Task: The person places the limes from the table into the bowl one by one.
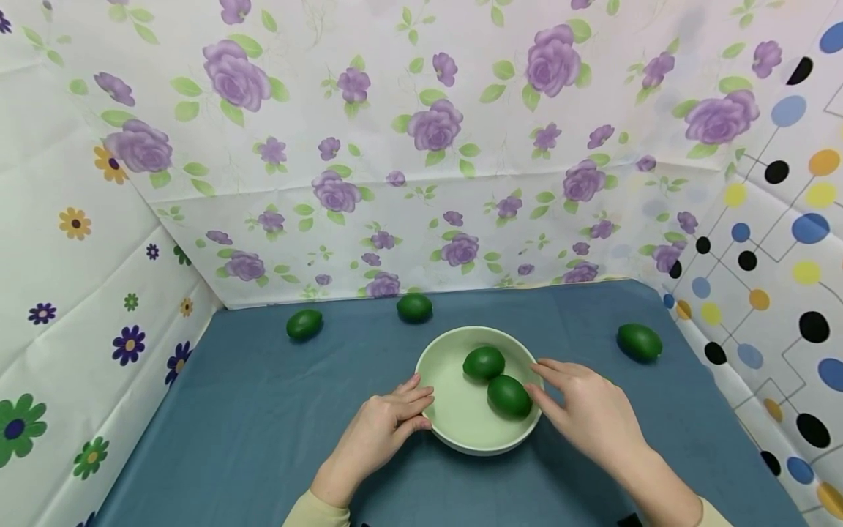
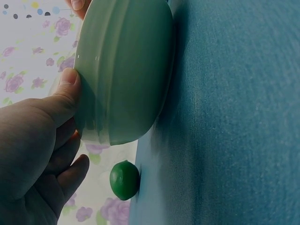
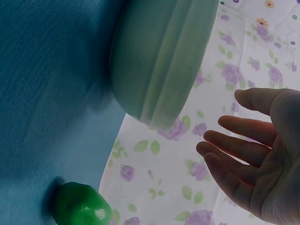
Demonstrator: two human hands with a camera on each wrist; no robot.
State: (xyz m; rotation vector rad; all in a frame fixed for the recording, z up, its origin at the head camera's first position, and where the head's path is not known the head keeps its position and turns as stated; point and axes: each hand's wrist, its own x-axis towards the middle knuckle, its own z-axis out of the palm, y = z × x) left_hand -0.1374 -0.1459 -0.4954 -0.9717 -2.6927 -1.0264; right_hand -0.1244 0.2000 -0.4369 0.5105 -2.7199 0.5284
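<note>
A pale green bowl (image 1: 454, 424) stands on the blue cloth with two dark green fruits, one (image 1: 484, 363) behind the other (image 1: 509, 397), lying inside. At its left rim the left hand (image 1: 382, 428) holds the edge, fingertips over the rim; the left wrist view shows the thumb (image 2: 68, 89) against the bowl (image 2: 126, 70). The right hand (image 1: 596, 413) hovers by the right rim, its fingers extended. In the right wrist view a gap shows between that hand (image 3: 262, 154) and the bowl (image 3: 154, 61).
Green fruits lie on the blue cloth (image 1: 263, 410): one (image 1: 305, 325) at back left, one (image 1: 414, 308) behind the bowl and one (image 1: 639, 342) at right. Printed sheets rise at the back (image 1: 395, 241), left (image 1: 85, 293) and right (image 1: 777, 293).
</note>
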